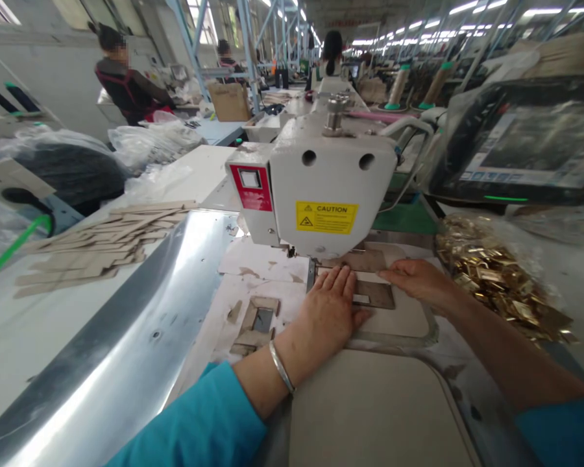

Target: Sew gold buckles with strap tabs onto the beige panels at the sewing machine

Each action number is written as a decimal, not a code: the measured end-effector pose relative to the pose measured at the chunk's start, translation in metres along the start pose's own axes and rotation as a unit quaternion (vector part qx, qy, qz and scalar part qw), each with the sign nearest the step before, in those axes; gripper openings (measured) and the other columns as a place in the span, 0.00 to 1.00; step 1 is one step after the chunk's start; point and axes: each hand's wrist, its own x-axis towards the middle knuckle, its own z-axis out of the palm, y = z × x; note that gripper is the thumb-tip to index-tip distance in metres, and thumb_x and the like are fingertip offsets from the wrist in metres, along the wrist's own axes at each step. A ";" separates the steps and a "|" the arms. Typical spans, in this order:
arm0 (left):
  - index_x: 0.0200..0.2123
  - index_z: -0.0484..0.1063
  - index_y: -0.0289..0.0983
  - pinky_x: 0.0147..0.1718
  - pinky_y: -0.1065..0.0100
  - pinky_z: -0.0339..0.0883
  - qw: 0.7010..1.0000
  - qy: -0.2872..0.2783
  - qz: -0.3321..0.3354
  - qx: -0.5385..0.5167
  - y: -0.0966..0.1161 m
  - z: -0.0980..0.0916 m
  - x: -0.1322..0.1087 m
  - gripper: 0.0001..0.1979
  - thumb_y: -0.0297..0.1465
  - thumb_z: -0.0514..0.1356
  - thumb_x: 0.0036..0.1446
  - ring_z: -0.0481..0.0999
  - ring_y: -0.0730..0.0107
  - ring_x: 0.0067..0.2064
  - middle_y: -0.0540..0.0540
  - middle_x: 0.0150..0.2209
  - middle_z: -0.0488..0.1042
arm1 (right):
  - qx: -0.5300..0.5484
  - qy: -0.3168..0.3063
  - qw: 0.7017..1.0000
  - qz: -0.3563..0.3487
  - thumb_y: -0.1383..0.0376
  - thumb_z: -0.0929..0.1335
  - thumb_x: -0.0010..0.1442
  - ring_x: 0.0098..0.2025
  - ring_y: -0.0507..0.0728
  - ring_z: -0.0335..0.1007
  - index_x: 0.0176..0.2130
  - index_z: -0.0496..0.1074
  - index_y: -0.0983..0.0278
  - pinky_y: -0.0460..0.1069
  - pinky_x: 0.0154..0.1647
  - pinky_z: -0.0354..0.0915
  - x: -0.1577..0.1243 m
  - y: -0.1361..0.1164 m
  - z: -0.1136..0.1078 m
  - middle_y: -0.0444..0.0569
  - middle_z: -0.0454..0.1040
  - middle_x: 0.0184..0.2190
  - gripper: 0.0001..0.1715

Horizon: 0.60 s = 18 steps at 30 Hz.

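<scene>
My left hand [331, 305] lies flat, fingers stretched forward, on a beige panel [394, 324] under the head of a white industrial sewing machine [331, 175]. At the panel's right side, the fingers of my right hand [413, 280] are pinched together by the end of a pale band between two brown rectangular openings. What they grip is too small to tell. A small metal piece [361, 299] shows in the nearer brown opening [382, 295], beside my left thumb. Closer to me rests another beige panel [370, 408] with rounded corners.
Beige strips [111, 240] lie piled on the left table, beside a shiny metal plate [126, 324]. A frame-shaped template piece [257, 324] sits left of my hand. Gold metal buckles [491, 272] are heaped at right, below a control screen [520, 143]. A co-worker [129, 81] sits far left.
</scene>
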 end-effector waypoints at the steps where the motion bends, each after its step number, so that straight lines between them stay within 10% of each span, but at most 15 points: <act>1: 0.64 0.57 0.26 0.64 0.54 0.53 1.000 -0.002 -0.003 -0.005 0.001 0.000 0.000 0.34 0.45 0.52 0.65 0.57 0.52 0.67 0.33 0.66 0.58 | -0.007 0.000 1.000 0.001 0.45 0.68 0.53 0.18 0.50 0.53 0.23 0.72 0.63 0.47 0.20 0.47 0.001 0.000 0.000 0.42 0.60 0.14 0.25; 18: 0.64 0.59 0.33 0.64 0.54 0.53 0.998 0.005 0.055 -0.027 -0.003 0.005 0.013 0.26 0.37 0.53 0.65 0.57 0.56 0.67 0.40 0.66 0.60 | 0.113 -0.103 0.983 0.098 0.48 0.77 0.44 0.14 0.48 0.57 0.21 0.67 0.63 0.44 0.13 0.49 -0.001 -0.008 -0.015 0.47 0.71 0.16 0.26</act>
